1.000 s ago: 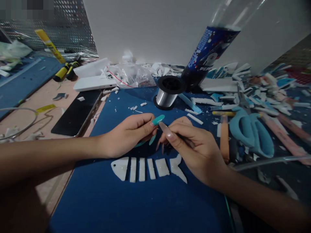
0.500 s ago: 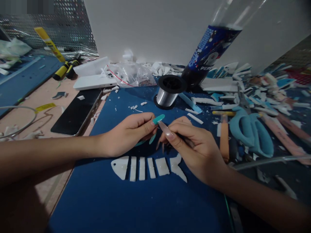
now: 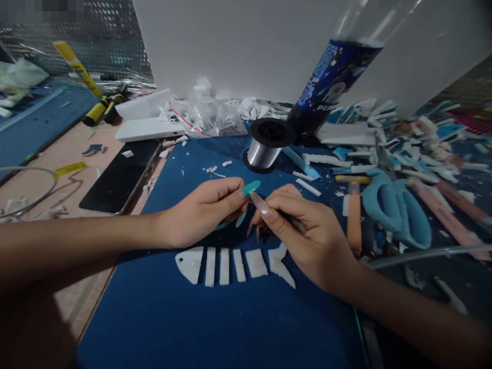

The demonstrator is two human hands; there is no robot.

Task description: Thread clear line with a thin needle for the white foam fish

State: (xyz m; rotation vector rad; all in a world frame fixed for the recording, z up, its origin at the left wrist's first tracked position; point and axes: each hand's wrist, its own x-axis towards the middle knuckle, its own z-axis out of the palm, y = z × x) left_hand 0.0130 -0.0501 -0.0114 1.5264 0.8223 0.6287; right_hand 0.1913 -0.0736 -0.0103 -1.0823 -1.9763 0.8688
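My left hand (image 3: pixel 217 207), with long teal nails, pinches with thumb and fingertips. Facing it, my right hand (image 3: pixel 300 218), with pale pink nails, is closed in a pinch too. The fingertips almost meet; a thin glint shows between them, too fine to name. Just below lie white flat pieces in the outline of a fish: a head (image 3: pixel 190 265) with an eye hole, several narrow strips (image 3: pixel 225 266), a wider block (image 3: pixel 256 263) and a tail (image 3: pixel 282 265) partly beside my right hand. Behind the hands stands a spool of fine clear or silvery strand (image 3: pixel 263 156).
A Pepsi bottle (image 3: pixel 334 82) stands behind the spool. To the right lie blue-handled scissors (image 3: pixel 395 205), an orange-handled tool (image 3: pixel 354 220) and heaped white and blue scraps. Leftward are a black phone (image 3: pixel 121 177), a white power bank (image 3: pixel 149 129) and a clear plastic bag (image 3: pixel 209 118).
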